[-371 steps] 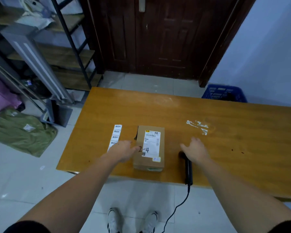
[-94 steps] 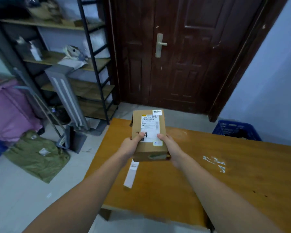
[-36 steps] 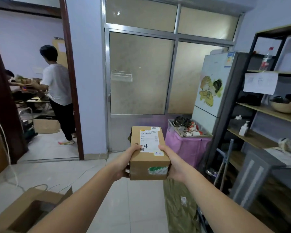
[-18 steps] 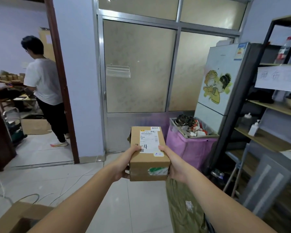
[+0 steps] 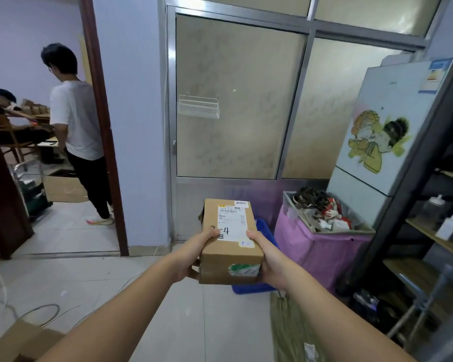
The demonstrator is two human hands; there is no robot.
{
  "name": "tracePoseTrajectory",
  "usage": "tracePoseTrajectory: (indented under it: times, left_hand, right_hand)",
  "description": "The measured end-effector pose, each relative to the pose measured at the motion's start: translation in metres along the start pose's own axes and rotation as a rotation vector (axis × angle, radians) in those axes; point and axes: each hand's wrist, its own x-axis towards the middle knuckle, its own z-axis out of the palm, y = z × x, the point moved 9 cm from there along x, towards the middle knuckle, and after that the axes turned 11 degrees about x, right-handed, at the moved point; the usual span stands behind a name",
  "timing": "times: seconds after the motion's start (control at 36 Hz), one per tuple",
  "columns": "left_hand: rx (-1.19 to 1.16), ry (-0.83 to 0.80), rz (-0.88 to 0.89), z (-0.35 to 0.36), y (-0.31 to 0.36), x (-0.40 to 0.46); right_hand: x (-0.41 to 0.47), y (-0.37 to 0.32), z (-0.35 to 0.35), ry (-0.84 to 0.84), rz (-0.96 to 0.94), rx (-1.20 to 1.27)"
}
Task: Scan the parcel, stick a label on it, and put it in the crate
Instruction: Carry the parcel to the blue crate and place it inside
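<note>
I hold a brown cardboard parcel [image 5: 229, 246] out in front of me with both hands. A white shipping label with "4" handwritten on it covers its top, and a small white sticker sits at its far edge. My left hand [image 5: 196, 253] grips its left side, thumb on top. My right hand [image 5: 268, 259] grips its right side the same way. A blue crate [image 5: 266, 236] stands on the floor right behind and below the parcel, mostly hidden by it.
A pink bin [image 5: 322, 241] full of rubbish stands right of the crate, beside a fridge [image 5: 392, 142] and a dark shelf unit [image 5: 445, 231]. A green bag [image 5: 293, 327] lies on the floor. A person in a white shirt [image 5: 76, 126] stands in the doorway at left. An open carton [image 5: 19, 340] sits low left.
My view has swung slightly right and closer to the glass partition. The blue crate has come into sight behind the parcel. Both hands keep the same grip.
</note>
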Motion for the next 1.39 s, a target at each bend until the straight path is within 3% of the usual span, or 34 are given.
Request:
tracePoseTrajectory:
  times: [0.42,0.89,1.39]
  left_hand:
    - [0.012,-0.045,-0.019,-0.081,0.033,0.179]
    - [0.102,-0.158,-0.015,-0.073,0.096,0.381]
    - [0.046,-0.154,-0.016,-0.141,0.141,0.588]
  right_hand:
    - [0.164,-0.066,0.004,0.041,-0.002,0.005]
    - [0.326,-0.139,-0.087,0.109,0.004,0.055]
    - [0.507,-0.244,-0.099,0.19,0.002,0.081]
